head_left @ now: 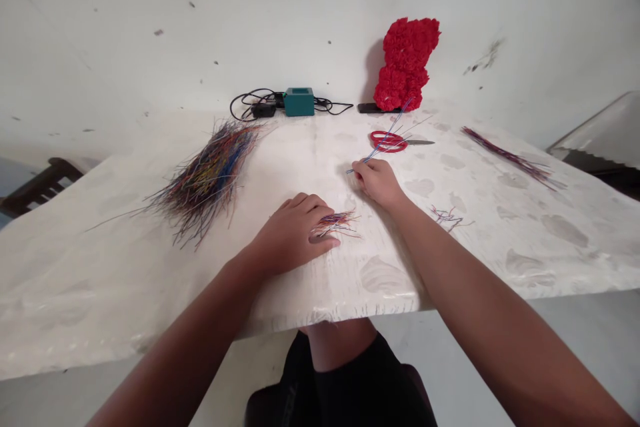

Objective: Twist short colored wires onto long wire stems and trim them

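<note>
My right hand (379,180) is closed in a pinch on a few thin blue and white wires (396,128), whose long ends fan out up and to the right above the scissors. Lower and to the left, my left hand (295,232) rests on the table, curled around a small bundle of thin coloured wires (340,221). The tips of that bundle stick out between thumb and fingers, and its other end is hidden under the palm. Red-handled scissors (389,141) lie just beyond my right hand, blade pointing right.
A big loose heap of coloured wires (213,177) lies at left. A narrow wire bundle (510,155) and short scraps (449,217) lie at right. By the wall are a teal box (299,102) with black cables and a red ruffled figure (407,63). The table's front edge (340,313) is near me.
</note>
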Tool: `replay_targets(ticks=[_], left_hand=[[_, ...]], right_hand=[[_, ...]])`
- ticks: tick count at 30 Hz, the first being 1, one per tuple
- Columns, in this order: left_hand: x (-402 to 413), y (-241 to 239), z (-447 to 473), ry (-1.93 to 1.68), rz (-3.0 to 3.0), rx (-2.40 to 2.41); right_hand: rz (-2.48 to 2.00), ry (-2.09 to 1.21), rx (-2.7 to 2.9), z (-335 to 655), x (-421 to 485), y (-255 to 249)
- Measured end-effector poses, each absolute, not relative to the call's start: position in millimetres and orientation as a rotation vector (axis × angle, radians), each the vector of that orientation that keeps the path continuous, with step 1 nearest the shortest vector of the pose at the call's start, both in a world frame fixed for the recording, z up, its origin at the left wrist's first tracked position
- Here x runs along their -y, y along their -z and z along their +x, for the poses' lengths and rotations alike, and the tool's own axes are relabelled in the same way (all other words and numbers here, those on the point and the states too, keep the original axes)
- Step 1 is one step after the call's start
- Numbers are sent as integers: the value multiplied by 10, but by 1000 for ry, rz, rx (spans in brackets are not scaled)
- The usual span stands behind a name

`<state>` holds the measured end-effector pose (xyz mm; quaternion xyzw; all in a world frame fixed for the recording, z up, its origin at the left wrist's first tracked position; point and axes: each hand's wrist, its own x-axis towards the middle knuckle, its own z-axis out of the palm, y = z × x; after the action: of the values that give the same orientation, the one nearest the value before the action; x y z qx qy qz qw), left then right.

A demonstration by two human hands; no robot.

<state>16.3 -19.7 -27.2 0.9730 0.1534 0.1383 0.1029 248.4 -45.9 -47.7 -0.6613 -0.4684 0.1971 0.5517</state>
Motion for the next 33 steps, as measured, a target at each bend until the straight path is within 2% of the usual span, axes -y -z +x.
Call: replay_targets(ticks=[17, 33], left_hand=[[81, 426, 259, -578, 2935, -324], [117, 346, 255, -460, 2959, -484]], right_hand=[[-1574, -458, 1137, 2476, 469, 472], [-1587, -457, 1147, 2459, 492, 454]])
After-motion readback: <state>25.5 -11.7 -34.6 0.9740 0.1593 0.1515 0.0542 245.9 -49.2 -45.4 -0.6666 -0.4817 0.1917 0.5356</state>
